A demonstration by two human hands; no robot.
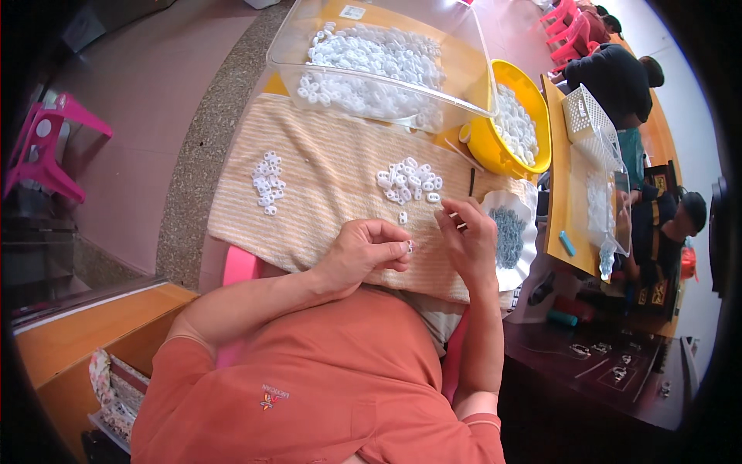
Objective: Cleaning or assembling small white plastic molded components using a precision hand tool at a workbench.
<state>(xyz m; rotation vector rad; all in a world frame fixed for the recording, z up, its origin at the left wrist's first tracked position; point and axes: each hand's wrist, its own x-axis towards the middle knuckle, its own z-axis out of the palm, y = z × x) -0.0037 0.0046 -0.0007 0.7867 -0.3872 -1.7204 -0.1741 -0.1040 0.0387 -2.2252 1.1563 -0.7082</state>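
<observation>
My left hand (363, 251) pinches a small white plastic ring part (409, 247) between thumb and fingers over a beige striped cloth (325, 166). My right hand (468, 240) is curled beside it, fingertips closed on something tiny that I cannot make out. Just ahead of the hands lies a pile of white ring parts (410, 182), with one loose white part (403, 218) near my left fingers. A second, smaller pile of white parts (268, 182) lies to the left on the cloth. A white scalloped dish (527, 224) with small grey pieces sits by my right hand.
A clear plastic bin (464, 62) of white parts stands at the far side, a yellow basin (533, 97) of more white parts to its right. Other people sit at a wooden table (558, 201) on the right. Pink plastic stools (46, 147) stand at left.
</observation>
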